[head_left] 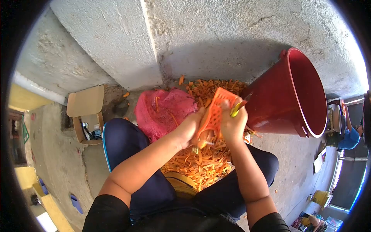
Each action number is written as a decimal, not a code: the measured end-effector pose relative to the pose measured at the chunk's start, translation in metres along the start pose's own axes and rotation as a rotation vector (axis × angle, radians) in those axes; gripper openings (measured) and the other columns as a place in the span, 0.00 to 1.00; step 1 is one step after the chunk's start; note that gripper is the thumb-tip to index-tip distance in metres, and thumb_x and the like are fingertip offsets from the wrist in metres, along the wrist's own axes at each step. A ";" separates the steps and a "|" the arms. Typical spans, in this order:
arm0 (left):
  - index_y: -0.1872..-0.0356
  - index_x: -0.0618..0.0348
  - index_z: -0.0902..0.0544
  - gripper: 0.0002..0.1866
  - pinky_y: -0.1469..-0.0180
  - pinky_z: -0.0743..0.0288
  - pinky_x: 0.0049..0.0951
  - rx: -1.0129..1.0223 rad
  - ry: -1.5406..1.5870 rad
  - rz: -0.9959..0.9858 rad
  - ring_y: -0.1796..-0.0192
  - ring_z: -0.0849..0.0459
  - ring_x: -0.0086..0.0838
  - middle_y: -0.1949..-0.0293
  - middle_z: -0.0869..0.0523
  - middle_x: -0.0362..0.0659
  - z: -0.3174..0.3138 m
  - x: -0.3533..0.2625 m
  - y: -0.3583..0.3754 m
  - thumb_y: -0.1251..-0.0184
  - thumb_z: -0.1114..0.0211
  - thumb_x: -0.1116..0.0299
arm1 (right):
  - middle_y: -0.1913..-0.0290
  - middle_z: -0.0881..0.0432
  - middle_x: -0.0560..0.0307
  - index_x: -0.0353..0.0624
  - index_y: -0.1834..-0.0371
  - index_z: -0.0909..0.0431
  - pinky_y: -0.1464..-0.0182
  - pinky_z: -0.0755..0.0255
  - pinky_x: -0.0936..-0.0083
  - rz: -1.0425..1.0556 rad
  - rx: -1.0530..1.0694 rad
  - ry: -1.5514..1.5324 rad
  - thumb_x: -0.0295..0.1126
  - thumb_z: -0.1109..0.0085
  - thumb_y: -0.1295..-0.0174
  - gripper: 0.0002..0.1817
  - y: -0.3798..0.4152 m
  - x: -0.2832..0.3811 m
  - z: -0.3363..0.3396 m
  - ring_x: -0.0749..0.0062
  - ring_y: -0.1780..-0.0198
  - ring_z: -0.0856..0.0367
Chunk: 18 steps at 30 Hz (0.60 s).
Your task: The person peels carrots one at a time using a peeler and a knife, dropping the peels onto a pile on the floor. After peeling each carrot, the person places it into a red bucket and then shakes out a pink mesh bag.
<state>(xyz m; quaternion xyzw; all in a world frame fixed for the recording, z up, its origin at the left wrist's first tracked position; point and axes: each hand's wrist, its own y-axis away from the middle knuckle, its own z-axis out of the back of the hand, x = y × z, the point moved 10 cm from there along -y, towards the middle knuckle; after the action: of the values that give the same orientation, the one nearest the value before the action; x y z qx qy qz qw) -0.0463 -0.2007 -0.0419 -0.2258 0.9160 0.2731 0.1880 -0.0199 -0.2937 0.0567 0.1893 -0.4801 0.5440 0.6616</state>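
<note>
1. Rough concrete floor [62, 170] is stretching under me, and a grey concrete wall [216, 34] is rising just behind the pile of orange peelings [205, 162] heaped between my knees.
2. I am sitting low over that pile, peeling a carrot [204, 140] directly above it.
3. My left hand [189, 129] is wrapped closed round the carrot, holding it over the pile's middle.
4. My right hand [233, 124] is clenched on a peeler with a yellow-green handle [236, 110]; an orange plastic piece [216, 110] is sitting between both hands, and I cannot tell which hand is bearing it.
5. Judging by this, the next stroke is calling for a firm carrot grip and a turn to an unpeeled side.
6. A pink mesh sack [164, 110] is lying left of the pile, a tipped red bucket [293, 96] right of it.
7. An open cardboard box [87, 116] is standing well left of the pile.
</note>
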 end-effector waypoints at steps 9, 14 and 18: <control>0.64 0.55 0.29 0.23 0.77 0.25 0.33 -0.188 0.036 0.185 0.75 0.23 0.27 0.76 0.25 0.41 0.005 0.024 0.011 0.41 0.53 0.43 | 0.82 0.40 0.67 0.41 0.77 0.38 0.77 0.44 0.84 -0.133 -0.272 -0.200 0.37 0.50 0.40 0.13 -0.044 -0.046 0.057 0.85 0.79 0.43; 0.57 0.53 0.29 0.21 0.71 0.24 0.35 -0.117 0.074 0.086 0.68 0.21 0.27 0.69 0.22 0.42 0.008 0.012 -0.001 0.37 0.57 0.47 | 0.79 0.38 0.68 0.41 0.76 0.38 0.73 0.42 0.84 -0.069 0.060 -0.309 0.40 0.51 0.40 0.15 -0.011 0.007 0.002 0.85 0.75 0.42; 0.51 0.55 0.30 0.20 0.60 0.25 0.30 -0.125 0.186 -0.006 0.61 0.22 0.25 0.60 0.22 0.41 0.002 0.003 0.002 0.33 0.61 0.52 | 0.78 0.26 0.53 0.35 0.68 0.33 0.72 0.34 0.78 0.034 0.119 -0.252 0.34 0.49 0.41 0.11 0.006 0.013 -0.013 0.78 0.76 0.30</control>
<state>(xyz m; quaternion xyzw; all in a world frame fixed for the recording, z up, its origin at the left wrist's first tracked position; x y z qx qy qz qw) -0.0494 -0.1993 -0.0440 -0.2641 0.9101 0.3068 0.0883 -0.0209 -0.2743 0.0602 0.2871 -0.5295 0.5546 0.5742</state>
